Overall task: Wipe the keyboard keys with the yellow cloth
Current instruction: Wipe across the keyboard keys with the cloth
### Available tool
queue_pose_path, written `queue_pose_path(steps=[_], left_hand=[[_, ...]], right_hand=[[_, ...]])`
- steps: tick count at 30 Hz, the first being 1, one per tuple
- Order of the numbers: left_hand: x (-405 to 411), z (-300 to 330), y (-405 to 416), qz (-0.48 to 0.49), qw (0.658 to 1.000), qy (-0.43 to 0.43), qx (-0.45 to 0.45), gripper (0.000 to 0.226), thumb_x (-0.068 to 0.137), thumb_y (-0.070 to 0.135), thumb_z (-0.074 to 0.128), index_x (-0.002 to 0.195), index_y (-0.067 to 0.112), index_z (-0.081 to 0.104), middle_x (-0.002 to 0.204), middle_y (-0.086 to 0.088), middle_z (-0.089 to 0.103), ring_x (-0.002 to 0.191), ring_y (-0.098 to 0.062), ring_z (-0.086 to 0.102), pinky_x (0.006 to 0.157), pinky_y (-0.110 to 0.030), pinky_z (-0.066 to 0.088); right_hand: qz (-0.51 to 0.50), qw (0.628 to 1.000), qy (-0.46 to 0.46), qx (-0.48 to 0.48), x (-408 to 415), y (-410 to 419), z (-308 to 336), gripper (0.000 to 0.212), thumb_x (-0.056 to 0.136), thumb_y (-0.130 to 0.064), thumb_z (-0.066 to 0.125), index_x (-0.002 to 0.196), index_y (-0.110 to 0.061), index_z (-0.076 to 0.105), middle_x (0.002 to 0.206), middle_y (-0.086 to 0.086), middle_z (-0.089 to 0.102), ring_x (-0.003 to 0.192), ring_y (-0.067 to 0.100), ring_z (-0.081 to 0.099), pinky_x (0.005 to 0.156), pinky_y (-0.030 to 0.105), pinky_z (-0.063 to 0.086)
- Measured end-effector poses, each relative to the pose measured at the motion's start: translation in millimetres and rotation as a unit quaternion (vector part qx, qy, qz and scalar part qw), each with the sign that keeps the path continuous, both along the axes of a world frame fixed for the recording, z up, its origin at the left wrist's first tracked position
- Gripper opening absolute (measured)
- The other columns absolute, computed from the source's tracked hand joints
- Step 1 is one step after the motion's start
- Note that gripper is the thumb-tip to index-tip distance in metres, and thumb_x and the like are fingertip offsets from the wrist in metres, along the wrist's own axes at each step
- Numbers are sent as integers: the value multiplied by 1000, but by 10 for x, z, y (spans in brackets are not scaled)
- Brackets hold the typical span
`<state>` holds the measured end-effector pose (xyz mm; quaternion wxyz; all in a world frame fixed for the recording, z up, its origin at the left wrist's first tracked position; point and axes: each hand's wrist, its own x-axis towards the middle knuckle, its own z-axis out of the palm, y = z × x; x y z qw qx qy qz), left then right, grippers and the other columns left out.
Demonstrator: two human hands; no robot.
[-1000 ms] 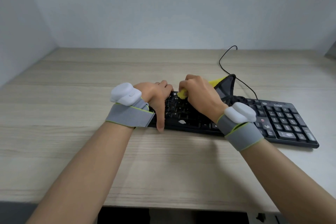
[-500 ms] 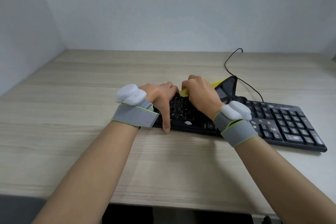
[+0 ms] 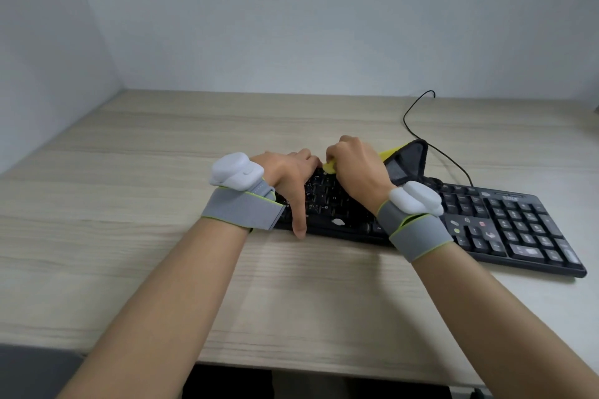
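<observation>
The right hand (image 3: 358,168) grips the yellow cloth with grey backing (image 3: 400,160) on the upper keys of the black plastic keyboard (image 3: 505,223) (on the light wooden counter (image 3: 162,172)). The left hand (image 3: 288,176) rests on its left end, fingers relaxed.

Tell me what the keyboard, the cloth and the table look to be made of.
Keyboard: likely black plastic, matte, with moulded keys and printed legends.
Cloth: soft fabric, yellow with a dark grey side; it folds and bunches under the right hand.
Table: pale wood grain, smooth and matte; solid wood or laminate cannot be told.
</observation>
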<state>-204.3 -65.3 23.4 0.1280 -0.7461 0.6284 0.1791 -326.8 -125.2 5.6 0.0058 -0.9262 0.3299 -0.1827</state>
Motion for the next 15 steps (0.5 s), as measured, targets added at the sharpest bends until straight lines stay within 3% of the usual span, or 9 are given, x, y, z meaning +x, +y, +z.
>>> queue_pose_path(steps=[4,7,15], left_hand=[[28,5,57,-4,1000,3,1,145,35,59,88,150,27,7,149,7,21,140,-20,25,112,-55,10],[114,28,136,-2,1000,1,9,154,33,60,88,150,30,-8,156,10,6,145,-19,11,111,-60,0],[394,129,342,41,997,-55,30,150,39,52,91,151,27,-5,158,8,6,146,-17,10,110,-63,9]], right_hand=[[0,1000,-8,20,-13,-71,-28,31,81,10,45,102,-1,65,105,21,57,91,39,56,67,34,37],[2,1000,-12,26,-30,-65,-37,32,79,12,44,101,0,65,103,21,57,89,39,56,66,34,37],[3,999,-15,34,-34,-52,-39,34,77,15,44,101,2,64,104,20,57,89,37,56,69,35,41]])
